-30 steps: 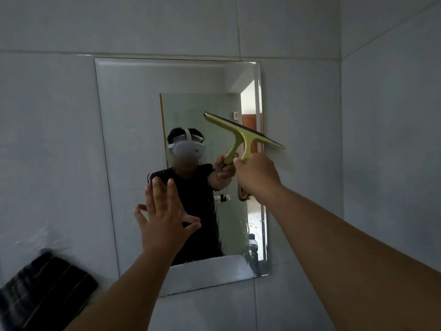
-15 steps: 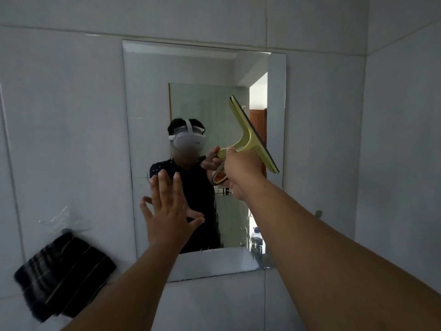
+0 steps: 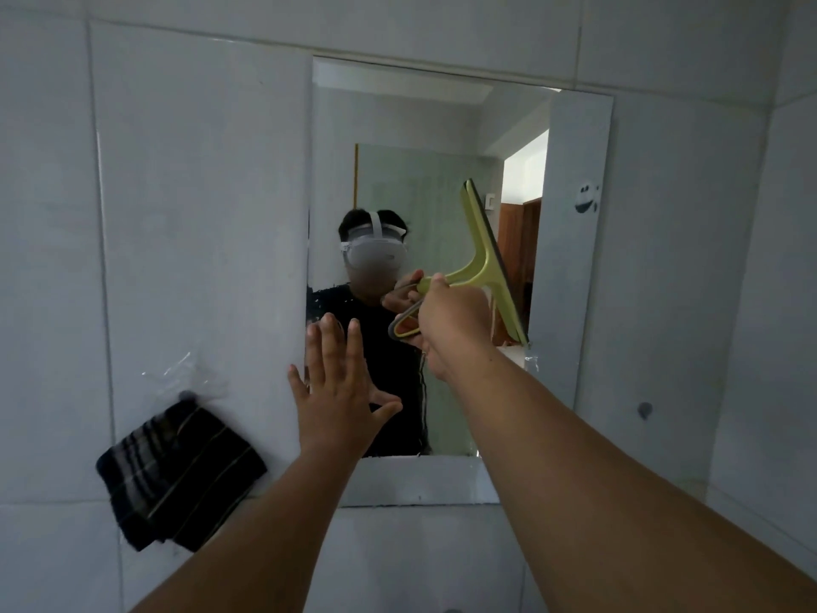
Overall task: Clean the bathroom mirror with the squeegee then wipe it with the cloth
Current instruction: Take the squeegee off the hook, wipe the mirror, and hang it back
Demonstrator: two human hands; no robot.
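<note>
A frameless rectangular mirror (image 3: 424, 126) hangs on the white tiled wall. My right hand (image 3: 451, 320) grips the handle of a yellow-green squeegee (image 3: 486, 263), whose blade stands nearly upright against the right part of the glass. My left hand (image 3: 340, 391) is spread flat near the mirror's lower left edge, fingers apart, holding nothing. A dark striped cloth (image 3: 177, 475) hangs on the wall to the left of the mirror, below its middle. The glass reflects a person in a black shirt.
A clear plastic hook patch (image 3: 185, 369) holds the cloth on the wall. A small dark hook (image 3: 644, 409) and a smudge mark (image 3: 586, 199) sit on the tiles right of the mirror. The room corner (image 3: 769, 214) lies further right.
The squeegee blade has turned from nearly level to nearly upright and slid toward the mirror's right side. The view has shifted left, bringing the cloth fully into sight. My left hand stays spread.
</note>
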